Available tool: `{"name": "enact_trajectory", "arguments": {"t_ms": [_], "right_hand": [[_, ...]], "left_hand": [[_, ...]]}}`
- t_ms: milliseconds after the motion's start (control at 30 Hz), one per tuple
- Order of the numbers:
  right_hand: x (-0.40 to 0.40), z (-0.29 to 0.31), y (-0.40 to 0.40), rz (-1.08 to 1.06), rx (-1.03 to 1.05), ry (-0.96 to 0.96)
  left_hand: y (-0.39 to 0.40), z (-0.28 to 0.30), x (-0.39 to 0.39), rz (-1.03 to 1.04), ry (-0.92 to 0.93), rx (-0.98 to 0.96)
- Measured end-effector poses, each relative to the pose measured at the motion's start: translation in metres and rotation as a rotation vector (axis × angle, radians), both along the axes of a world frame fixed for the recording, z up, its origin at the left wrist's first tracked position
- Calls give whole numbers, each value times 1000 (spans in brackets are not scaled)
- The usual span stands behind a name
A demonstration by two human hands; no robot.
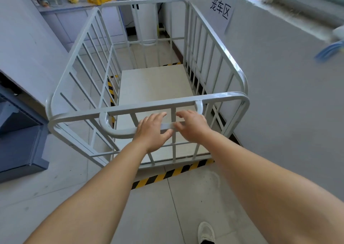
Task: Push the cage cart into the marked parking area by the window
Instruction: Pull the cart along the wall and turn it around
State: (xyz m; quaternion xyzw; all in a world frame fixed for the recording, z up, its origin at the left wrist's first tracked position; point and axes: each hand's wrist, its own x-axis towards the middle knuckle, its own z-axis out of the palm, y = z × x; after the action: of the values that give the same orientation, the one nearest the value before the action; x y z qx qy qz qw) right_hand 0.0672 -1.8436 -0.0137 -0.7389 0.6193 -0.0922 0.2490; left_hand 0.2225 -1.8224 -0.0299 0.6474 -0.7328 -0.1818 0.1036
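Our 2 hands, left and right, rest spread wide over the handle, gripping nothing. The cart stands at 12 o'clock inside striped tape, beside the wall.

i'm looking down at a pale tiled floor with thin dark seams between the tiles. yellow-and-black striped tape runs across it just in front of me, with more of it along the left side and a short piece at the far end, by the wall. the cage cart stands on the floor inside that taped outline, close beside the wall on the right. a blue-grey cabinet sits on the floor at the left. one white shoe is planted at the bottom edge.
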Motion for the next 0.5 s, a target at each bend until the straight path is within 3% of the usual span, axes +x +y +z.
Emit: {"name": "enact_trajectory", "arguments": {"t_ms": [233,500], "right_hand": [[-72,5,-14,-104,-76,25],[-176,10,-68,-152,-106,34]], "left_hand": [[-18,11,-82,-86,38,-27],[-72,17,-185,-78,-41,-32]]}}
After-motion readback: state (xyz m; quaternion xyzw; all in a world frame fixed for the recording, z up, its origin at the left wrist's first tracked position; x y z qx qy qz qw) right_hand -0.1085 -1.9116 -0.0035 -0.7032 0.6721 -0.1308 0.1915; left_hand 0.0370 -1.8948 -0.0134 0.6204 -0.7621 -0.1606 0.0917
